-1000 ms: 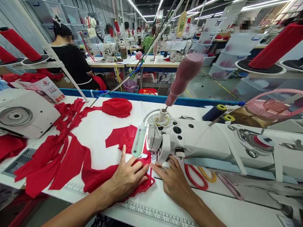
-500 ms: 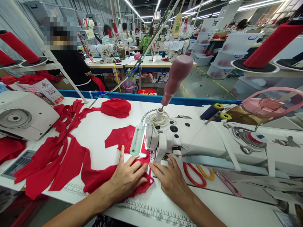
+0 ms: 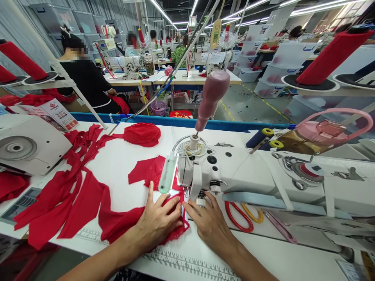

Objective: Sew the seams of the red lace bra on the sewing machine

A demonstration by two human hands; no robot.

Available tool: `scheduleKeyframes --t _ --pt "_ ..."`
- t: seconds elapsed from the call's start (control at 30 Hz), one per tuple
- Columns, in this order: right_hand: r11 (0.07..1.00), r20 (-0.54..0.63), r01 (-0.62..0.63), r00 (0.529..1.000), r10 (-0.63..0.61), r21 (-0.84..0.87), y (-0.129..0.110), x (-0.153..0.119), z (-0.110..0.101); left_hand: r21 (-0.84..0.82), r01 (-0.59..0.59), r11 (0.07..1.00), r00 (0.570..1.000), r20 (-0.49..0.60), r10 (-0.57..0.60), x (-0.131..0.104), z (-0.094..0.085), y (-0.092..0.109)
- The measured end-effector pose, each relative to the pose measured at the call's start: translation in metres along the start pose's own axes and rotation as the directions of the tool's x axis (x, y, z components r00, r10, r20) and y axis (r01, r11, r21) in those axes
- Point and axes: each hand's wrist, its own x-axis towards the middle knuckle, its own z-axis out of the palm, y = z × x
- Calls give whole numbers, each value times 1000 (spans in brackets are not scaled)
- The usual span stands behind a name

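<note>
My left hand [image 3: 159, 218] lies flat with its fingers spread on a red lace-edged fabric piece [image 3: 178, 231], just left of the presser foot area. My right hand [image 3: 209, 222] rests on the other side, fingers stretched out and apart, its foremost fingertips at the fabric's right edge and others close under the head of the white sewing machine [image 3: 187, 171]. The needle is hidden behind the machine head and fingers. More of the red fabric [image 3: 146, 171] lies behind the pale green lit strip [image 3: 168, 173] on the machine.
Red fabric strips [image 3: 70, 195] spread over the table's left. Red-handled scissors [image 3: 238, 218] and pink tweezers [image 3: 280, 226] lie right of my right hand. A pink-handled screwdriver [image 3: 211, 97] stands on the machine head. A person in black [image 3: 84, 86] sits beyond.
The view has shifted slightly, so everything sits a little further left. Both hands keep nearly the same place on the red fabric.
</note>
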Motion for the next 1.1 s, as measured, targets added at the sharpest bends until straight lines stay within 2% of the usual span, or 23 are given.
scheduleKeyframes --t 0.13,0.27,0.33,0.43,0.53,0.63,0.73,0.87,1.0,1.1 --pt "1000 11 -1 1000 1 7 0 -1 -1 -18 6 1000 999 35 -5 1 -4 1" --pt "1000 6 -6 1000 6 6 0 -1 -1 -131 45 990 997 74 -36 12 -21 0" --pt "1000 3 -8 1000 8 15 0 0 -1 -182 125 975 992 10 -125 22 -30 -4" --pt "1000 8 -17 1000 17 19 -1 1 -2 -179 265 947 948 -131 -290 40 -32 -18" --pt "999 26 -29 999 29 14 -1 2 -4 -155 315 936 927 -161 -339 57 -26 -40" --pt "1000 31 -25 999 25 9 -1 2 -3 -129 299 945 937 -147 -317 68 -20 -63" --pt "1000 41 -22 999 22 1 -1 1 -2 -118 246 962 961 -103 -258 74 -18 -78" --pt "1000 49 -25 998 25 -3 -1 1 -4 -132 157 979 987 -17 -160 77 -14 -87" --pt "1000 57 -30 998 30 -9 -2 2 -5 -155 123 980 992 30 -120 77 -11 -96" --pt "1000 45 -31 999 31 -8 -2 2 -5 -176 96 980 995 44 -90 73 -16 -99"
